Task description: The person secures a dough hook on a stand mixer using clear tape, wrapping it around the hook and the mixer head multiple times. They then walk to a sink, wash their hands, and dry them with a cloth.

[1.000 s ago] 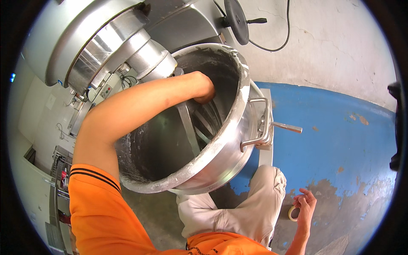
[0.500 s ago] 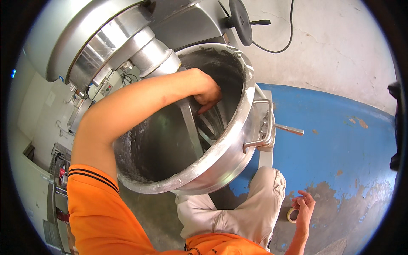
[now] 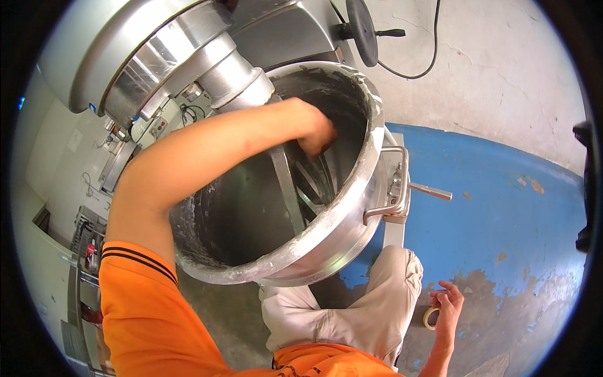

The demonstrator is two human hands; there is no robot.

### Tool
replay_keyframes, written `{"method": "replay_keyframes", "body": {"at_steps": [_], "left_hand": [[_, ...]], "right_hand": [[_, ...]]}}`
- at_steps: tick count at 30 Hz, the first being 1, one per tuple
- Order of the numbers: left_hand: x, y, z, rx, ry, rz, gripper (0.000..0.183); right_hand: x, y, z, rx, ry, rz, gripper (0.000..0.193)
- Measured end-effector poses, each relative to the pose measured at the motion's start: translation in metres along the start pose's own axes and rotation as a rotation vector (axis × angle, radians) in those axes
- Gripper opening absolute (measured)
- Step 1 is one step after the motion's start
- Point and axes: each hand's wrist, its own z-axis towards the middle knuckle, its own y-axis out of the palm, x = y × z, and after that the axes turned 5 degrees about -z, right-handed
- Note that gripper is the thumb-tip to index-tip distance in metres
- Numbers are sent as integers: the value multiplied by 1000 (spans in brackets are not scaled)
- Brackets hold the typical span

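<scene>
A person in an orange shirt reaches the left hand (image 3: pixel 316 133) deep into the large steel mixing bowl (image 3: pixel 352 207) of a floor-standing mixer, fingers curled around the top of the metal beater (image 3: pixel 308 185) inside, though how tightly they grip is hidden by the wrist. The bowl sits seated in the machine's cradle, directly beneath the mixer head (image 3: pixel 157 56), and its curved side handle (image 3: pixel 389 188) faces the blue painted floor (image 3: pixel 502 188).

The bowl holds no batch: its inner wall shows bare grey metal with only a pale floury film, thickest along the rim, so any emptying looks finished, while the beater remains mounted and the residue is not yet wiped away.

Below and to the right of the bowl, beside the knee, the right hand (image 3: pixel 447 308) hangs loosely half open, touching a small roll of tape (image 3: pixel 431 318) held near the fingertips.
</scene>
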Motion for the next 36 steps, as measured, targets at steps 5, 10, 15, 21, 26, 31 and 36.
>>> {"method": "replay_keyframes", "body": {"at_steps": [5, 10, 15, 21, 26, 31, 36], "left_hand": [[6, 10, 17, -233, -114, 226, 50], [9, 17, 23, -195, -171, 214, 49], [8, 17, 25, -233, -144, 216, 45], [5, 28, 21, -125, -52, 340, 46], [0, 26, 25, -237, -11, 285, 49], [0, 20, 31, -327, -13, 203, 54], [2, 20, 32, -350, -18, 183, 57]], "right_hand": [[1, -1, 2, -7, -4, 3, 34], [2, 0, 2, -4, -4, 7, 34], [1, 1, 3, -2, -6, 11, 34], [0, 4, 3, -2, -18, 0, 34], [-1, 6, 3, -10, -1, 17, 34], [-1, 6, 3, -8, 5, 1, 34], [0, 5, 2, 0, 16, 4, 34]]}}
